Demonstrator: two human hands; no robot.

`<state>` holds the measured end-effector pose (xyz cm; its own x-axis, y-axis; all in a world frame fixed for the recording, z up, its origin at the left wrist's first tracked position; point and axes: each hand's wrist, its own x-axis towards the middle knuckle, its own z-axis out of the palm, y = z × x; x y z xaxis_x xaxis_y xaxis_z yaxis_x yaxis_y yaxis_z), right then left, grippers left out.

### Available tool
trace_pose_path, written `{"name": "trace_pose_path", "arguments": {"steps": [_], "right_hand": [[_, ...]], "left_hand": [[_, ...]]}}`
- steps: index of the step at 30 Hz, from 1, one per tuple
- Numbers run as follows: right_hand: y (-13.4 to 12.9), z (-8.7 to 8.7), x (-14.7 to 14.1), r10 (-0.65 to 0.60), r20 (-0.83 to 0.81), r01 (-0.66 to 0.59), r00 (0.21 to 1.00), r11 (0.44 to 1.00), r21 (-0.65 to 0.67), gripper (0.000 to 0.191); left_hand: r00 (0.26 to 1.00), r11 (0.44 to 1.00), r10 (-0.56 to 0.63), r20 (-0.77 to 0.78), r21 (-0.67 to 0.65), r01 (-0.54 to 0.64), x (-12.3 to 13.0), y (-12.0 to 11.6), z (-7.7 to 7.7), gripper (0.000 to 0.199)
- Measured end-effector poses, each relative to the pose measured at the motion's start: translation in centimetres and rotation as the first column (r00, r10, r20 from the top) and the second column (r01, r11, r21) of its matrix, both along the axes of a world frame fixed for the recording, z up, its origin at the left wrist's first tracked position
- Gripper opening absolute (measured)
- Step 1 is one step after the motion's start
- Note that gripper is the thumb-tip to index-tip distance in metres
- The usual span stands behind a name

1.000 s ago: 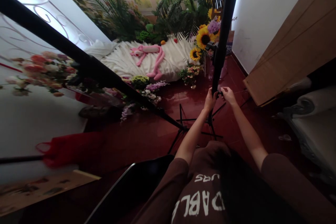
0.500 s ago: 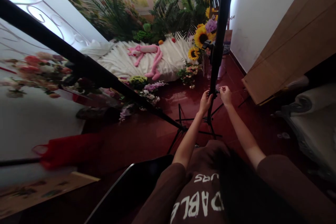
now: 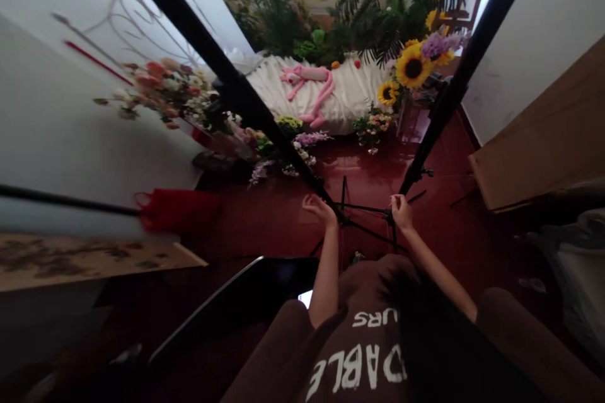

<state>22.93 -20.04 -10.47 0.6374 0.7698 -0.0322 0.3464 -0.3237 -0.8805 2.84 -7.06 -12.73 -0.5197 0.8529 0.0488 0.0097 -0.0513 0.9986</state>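
Two black light stands rise past me, the left stand (image 3: 258, 113) leaning to the left and the right stand (image 3: 454, 91) leaning to the right. My left hand (image 3: 321, 209) is beside the lower part of the left stand, its fingers loosely bent and apart, holding nothing that shows. Close to the foot of the right stand is my right hand (image 3: 401, 211), its thumb and fingertips pinched together. What is in that pinch, if anything, is too small to make out. A clamp knob (image 3: 428, 173) sticks out of the right stand above this hand.
Thin tripod legs (image 3: 366, 208) spread over the red floor (image 3: 265, 227). Ahead, a pink plush toy (image 3: 309, 75) lies on white cloth (image 3: 350, 104) among sunflowers (image 3: 412, 68) and other flowers. A brown board (image 3: 543, 138) leans at the right; a red bag (image 3: 174, 211) is at the left.
My left hand has left the right stand and moved left to the left stand. My right hand has come down slightly, still pinched. The view has shifted, and the stands now spread apart.
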Motion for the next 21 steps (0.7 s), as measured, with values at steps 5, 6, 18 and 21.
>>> {"name": "trace_pose_path", "arguments": {"steps": [5, 6, 18, 21], "right_hand": [[3.9, 1.3, -3.4, 0.241, -0.059, -0.239, 0.969, 0.97, 0.038, 0.026], [4.9, 1.9, -4.3, 0.297, -0.06, -0.294, 0.953, 0.955, 0.045, 0.027], [14.0, 9.0, -13.6, 0.28, -0.958, -0.509, -0.054, 0.818, 0.268, 0.052], [14.5, 8.7, -13.8, 0.236, -0.931, -0.367, -0.279, 0.869, 0.331, 0.044]], "left_hand": [[0.979, 0.955, -0.179, -0.096, 0.221, 0.196, -3.3, 4.0, 6.1, 0.054], [0.971, 0.945, -0.202, -0.131, 0.234, 0.229, -3.6, 4.6, 7.0, 0.055], [0.872, 0.909, -0.365, -0.326, 0.079, 0.41, -4.9, 7.9, 6.1, 0.063], [0.883, 0.91, -0.371, -0.287, 0.08, 0.408, -4.7, 8.0, 5.6, 0.066]]}}
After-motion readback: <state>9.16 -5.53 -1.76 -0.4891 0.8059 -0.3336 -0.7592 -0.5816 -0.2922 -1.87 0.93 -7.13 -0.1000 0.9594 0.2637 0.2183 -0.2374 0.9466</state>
